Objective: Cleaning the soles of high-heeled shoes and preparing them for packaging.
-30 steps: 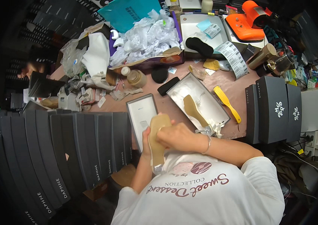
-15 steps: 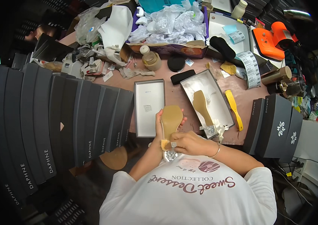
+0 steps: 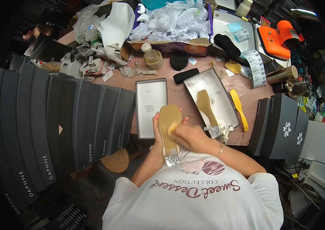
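My left hand (image 3: 156, 125) is closed round a sandal (image 3: 169, 115), its tan sole turned up and its clear heel toward my chest. A small yellowish pad (image 3: 172, 128) lies against the middle of the sole. My right hand (image 3: 193, 137), partly smeared by motion, grips that pad. The matching sandal (image 3: 206, 107) lies sole up in an open grey shoe box (image 3: 225, 85) just to the right, with a pale ribbon (image 3: 226, 134) at its heel end. Left of the box is a shallow grey-rimmed box lid (image 3: 151, 90), white inside.
Stacked dark shoe boxes (image 3: 64, 122) line the left side; more boxes (image 3: 279, 126) stand at right. A yellow brush (image 3: 239, 109) lies beside the open box. Behind are a bottle (image 3: 153, 59), a black round tin (image 3: 179, 62), a carton of white wrapping (image 3: 174, 25) and a label roll (image 3: 256, 69).
My right hand has moved the pad from the heel end up to the middle of the sole. The sandal has shifted slightly left and away from me.
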`<state>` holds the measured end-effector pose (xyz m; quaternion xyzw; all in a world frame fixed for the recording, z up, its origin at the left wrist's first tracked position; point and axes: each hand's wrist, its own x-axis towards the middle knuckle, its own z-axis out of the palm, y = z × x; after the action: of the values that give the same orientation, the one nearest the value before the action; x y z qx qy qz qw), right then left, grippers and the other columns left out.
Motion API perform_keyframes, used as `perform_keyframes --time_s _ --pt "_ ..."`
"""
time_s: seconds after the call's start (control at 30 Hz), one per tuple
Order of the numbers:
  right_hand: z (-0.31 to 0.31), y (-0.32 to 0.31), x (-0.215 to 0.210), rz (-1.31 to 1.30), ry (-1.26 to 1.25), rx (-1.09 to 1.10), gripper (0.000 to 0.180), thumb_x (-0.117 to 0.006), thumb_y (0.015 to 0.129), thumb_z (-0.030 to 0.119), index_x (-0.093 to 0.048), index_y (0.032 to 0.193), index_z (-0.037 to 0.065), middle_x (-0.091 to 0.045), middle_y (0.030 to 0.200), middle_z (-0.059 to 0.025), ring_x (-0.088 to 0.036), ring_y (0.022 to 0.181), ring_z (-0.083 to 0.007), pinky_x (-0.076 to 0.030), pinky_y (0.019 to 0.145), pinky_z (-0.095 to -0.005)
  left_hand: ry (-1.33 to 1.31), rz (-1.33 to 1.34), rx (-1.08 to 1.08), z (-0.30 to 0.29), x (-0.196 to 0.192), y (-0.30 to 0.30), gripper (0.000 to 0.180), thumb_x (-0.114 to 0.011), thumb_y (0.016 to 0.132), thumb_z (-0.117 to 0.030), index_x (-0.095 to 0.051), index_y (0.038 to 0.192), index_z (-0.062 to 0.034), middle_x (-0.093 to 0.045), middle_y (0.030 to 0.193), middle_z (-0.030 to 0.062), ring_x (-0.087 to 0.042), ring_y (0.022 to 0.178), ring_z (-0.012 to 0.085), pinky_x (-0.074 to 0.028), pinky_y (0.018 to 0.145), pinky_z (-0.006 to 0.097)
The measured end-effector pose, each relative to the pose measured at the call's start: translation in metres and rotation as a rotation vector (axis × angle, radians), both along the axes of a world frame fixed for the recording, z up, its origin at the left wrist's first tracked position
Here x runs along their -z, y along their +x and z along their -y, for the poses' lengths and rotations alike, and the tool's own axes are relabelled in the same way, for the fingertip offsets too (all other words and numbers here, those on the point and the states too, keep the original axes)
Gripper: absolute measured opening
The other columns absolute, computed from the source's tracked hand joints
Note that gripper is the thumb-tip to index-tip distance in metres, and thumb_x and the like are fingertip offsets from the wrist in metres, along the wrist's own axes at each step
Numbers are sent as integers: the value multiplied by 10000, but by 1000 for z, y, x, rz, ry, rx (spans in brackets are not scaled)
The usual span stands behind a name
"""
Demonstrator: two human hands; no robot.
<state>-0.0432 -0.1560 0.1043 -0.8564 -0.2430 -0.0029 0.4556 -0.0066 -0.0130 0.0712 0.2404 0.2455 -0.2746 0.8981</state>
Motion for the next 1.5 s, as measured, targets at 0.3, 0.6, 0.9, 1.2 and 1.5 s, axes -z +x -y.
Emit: perform_keyframes --time_s 0.3,0.6,0.9,1.2,1.5 --pt "10 11 -35 78 -89 37 139 -611 854 173 -529 860 60 -587 748 -118 -605 624 -315 -476 517 -391 -7 190 183 17 -27 3 702 -310 915 -579 -326 1415 -86 -446 1355 163 -474 1232 280 -480 933 474" --pt "33 51 -34 167 -178 159 77 -556 826 138 -504 848 86 -580 748 -89 -649 710 -249 -502 518 -392 -511 468 563 8 -7 6 799 -189 907 -697 -257 1451 -116 -434 1366 219 -511 1189 322 -460 958 455" --pt "42 53 -14 141 -53 294 139 -592 833 178 -483 843 92 -570 691 -87 -621 603 -278 -483 472 -395 -540 473 575 0 11 4 699 -336 900 -528 -214 1480 -157 -463 1313 211 -565 1084 263 -482 897 367" --pt "47 8 -39 144 -53 136 195 -678 763 193 -513 809 101 -541 678 -65 -588 551 -249 -454 455 -351 -265 160 241 31 -50 4 816 -467 829 -571 -175 1485 -183 -450 1332 223 -645 751 313 -542 556 333" --pt "45 -9 -56 248 -278 27 98 -576 815 157 -522 791 78 -566 645 -36 -593 507 -183 -438 405 -293 -133 211 300 31 -54 0 814 -461 836 -568 -147 1489 -197 -453 1304 275 -634 576 349 -530 406 347"
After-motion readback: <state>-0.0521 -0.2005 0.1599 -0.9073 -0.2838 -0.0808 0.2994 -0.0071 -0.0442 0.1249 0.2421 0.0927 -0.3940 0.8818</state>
